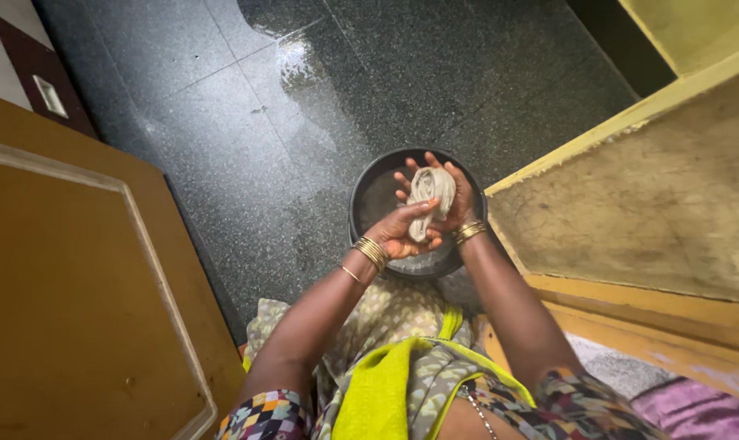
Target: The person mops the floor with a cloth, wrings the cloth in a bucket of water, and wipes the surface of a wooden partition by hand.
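Note:
A wet, twisted grey-white cloth (429,195) is held over a round black basin (368,204) on the dark floor. My left hand (402,232) grips the lower end of the cloth from the near side. My right hand (451,191) cups the upper bundle from behind, fingers spread up around it. Both wrists carry gold bangles. The basin's inside is mostly hidden by my hands; it looks dark and wet.
The dark speckled stone floor (247,106) is wet and shiny beyond the basin. A brown wooden door panel (68,285) stands at the left. A yellow-edged wall or door (655,195) rises at the right, close to the basin. Patterned clothing and a yellow-green cloth (382,383) are below.

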